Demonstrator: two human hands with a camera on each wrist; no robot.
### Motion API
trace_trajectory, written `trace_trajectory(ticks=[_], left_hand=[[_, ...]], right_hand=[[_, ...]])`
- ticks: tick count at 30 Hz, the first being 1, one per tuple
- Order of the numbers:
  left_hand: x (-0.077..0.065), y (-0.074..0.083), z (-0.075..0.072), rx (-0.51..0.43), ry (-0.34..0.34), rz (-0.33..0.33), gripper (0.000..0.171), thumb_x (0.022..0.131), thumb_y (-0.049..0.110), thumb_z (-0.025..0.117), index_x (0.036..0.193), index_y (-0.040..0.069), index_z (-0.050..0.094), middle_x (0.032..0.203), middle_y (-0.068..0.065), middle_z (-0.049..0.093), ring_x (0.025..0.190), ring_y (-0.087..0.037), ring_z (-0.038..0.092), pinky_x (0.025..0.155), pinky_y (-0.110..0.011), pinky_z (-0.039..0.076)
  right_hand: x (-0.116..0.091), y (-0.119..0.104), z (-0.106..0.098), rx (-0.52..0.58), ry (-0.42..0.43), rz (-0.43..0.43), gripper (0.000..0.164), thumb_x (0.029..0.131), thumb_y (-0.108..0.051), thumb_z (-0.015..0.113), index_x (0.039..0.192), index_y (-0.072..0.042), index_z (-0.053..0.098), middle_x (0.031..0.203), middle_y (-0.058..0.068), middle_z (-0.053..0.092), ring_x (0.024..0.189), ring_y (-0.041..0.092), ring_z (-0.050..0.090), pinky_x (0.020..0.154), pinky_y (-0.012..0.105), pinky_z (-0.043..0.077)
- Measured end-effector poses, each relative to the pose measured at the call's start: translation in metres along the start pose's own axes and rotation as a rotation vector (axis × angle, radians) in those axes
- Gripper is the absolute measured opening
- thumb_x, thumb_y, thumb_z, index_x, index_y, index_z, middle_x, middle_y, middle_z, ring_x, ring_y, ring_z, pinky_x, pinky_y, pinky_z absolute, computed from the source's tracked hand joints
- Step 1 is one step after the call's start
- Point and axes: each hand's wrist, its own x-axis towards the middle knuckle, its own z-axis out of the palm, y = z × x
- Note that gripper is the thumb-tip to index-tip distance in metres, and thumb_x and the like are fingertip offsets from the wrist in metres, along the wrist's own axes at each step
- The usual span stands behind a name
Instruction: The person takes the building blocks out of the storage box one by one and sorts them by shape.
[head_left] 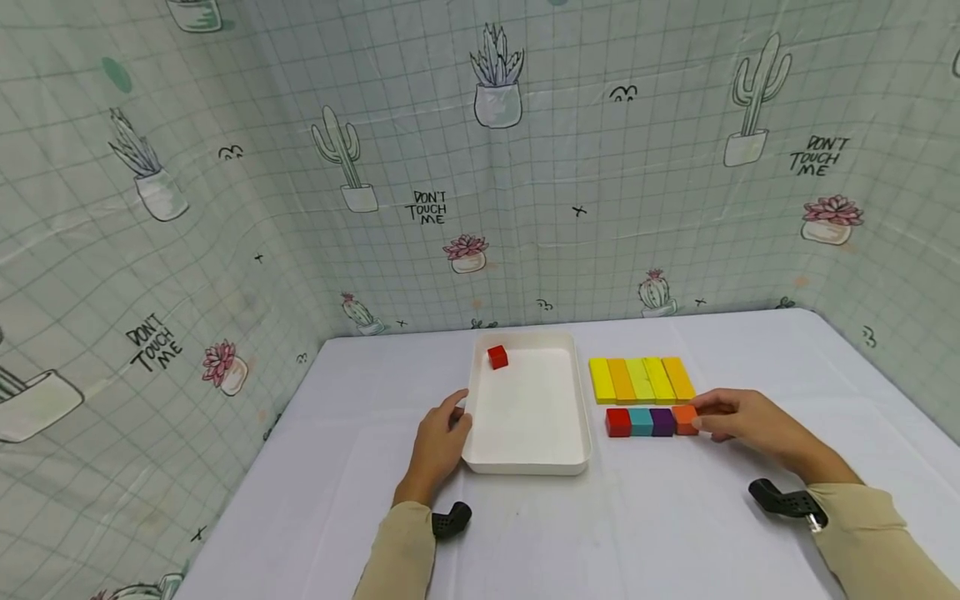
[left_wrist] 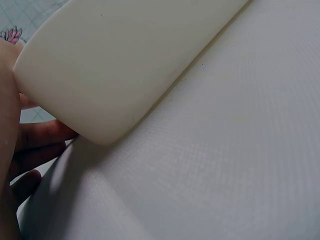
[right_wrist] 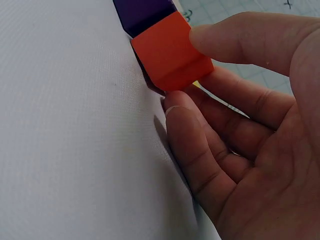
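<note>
My left hand (head_left: 441, 437) rests against the left wall of a white rectangular tray (head_left: 525, 468), its fingers relaxed along the side. The left wrist view shows these fingers (left_wrist: 47, 134) close by the tray's corner. Inside the tray, near its far left corner, sits a red cube (head_left: 498, 357). To the right, my right hand (head_left: 757, 421) pinches an orange cube (right_wrist: 172, 52) between thumb and finger. That cube is at the right end of a row with a purple cube (head_left: 662, 422), a teal cube (head_left: 641, 422) and another red cube (head_left: 618, 422).
Behind the row of cubes lie several flat yellow and orange-yellow blocks (head_left: 641, 381), side by side. Everything stands on a white-covered table (head_left: 540, 533). A patterned cloth (head_left: 570, 167) with cactus drawings hangs behind and at the sides.
</note>
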Motion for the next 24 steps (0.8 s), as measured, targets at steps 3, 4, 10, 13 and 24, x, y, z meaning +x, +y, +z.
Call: trace_trajectory(ticks=[3, 4, 10, 13, 24], left_hand=[[0.0009, 0.0008, -0.0008, -0.004, 0.002, -0.008, 0.043, 0.099, 0.021, 0.057, 0.142, 0.018, 0.058, 0.112, -0.007, 0.066, 0.104, -0.025, 0.059, 0.097, -0.05, 0.046], [0.0014, 0.001, -0.0011, -0.005, 0.002, -0.01, 0.043, 0.099, 0.022, 0.057, 0.142, 0.019, 0.058, 0.112, -0.007, 0.066, 0.104, -0.025, 0.058, 0.097, -0.049, 0.046], [0.0029, 0.0013, -0.0009, -0.004, 0.005, -0.006, 0.043, 0.099, 0.022, 0.057, 0.142, 0.018, 0.058, 0.111, -0.006, 0.066, 0.104, -0.025, 0.058, 0.097, -0.049, 0.045], [0.0016, 0.0013, -0.0002, -0.008, 0.0, -0.013, 0.043, 0.099, 0.022, 0.057, 0.142, 0.018, 0.058, 0.112, -0.007, 0.066, 0.104, -0.025, 0.058, 0.097, -0.049, 0.045], [0.0011, 0.0002, 0.0016, -0.005, 0.0, -0.01, 0.044, 0.099, 0.024, 0.056, 0.143, 0.018, 0.057, 0.111, -0.006, 0.066, 0.103, -0.025, 0.058, 0.096, -0.049, 0.045]], right_hand=[[0.002, -0.0007, 0.0002, -0.02, 0.002, -0.007, 0.056, 0.094, -0.038, 0.068, 0.134, 0.0, 0.059, 0.122, 0.015, 0.064, 0.092, 0.025, 0.058, 0.078, 0.035, 0.05], [0.0024, -0.001, 0.0003, -0.024, 0.002, -0.012, 0.055, 0.094, -0.038, 0.068, 0.134, -0.001, 0.059, 0.123, 0.016, 0.064, 0.092, 0.025, 0.058, 0.078, 0.035, 0.051], [0.0028, -0.0022, 0.001, -0.036, -0.001, -0.03, 0.054, 0.094, -0.035, 0.068, 0.135, -0.001, 0.059, 0.128, 0.018, 0.063, 0.097, 0.026, 0.056, 0.078, 0.035, 0.051], [0.0023, -0.0021, 0.0017, -0.024, -0.002, -0.019, 0.056, 0.094, -0.037, 0.068, 0.136, -0.001, 0.059, 0.128, 0.017, 0.063, 0.096, 0.026, 0.055, 0.078, 0.035, 0.05], [0.0037, 0.0004, 0.004, -0.06, 0.012, -0.001, 0.065, 0.092, -0.044, 0.068, 0.139, 0.0, 0.056, 0.131, 0.019, 0.06, 0.098, 0.025, 0.056, 0.078, 0.034, 0.052]])
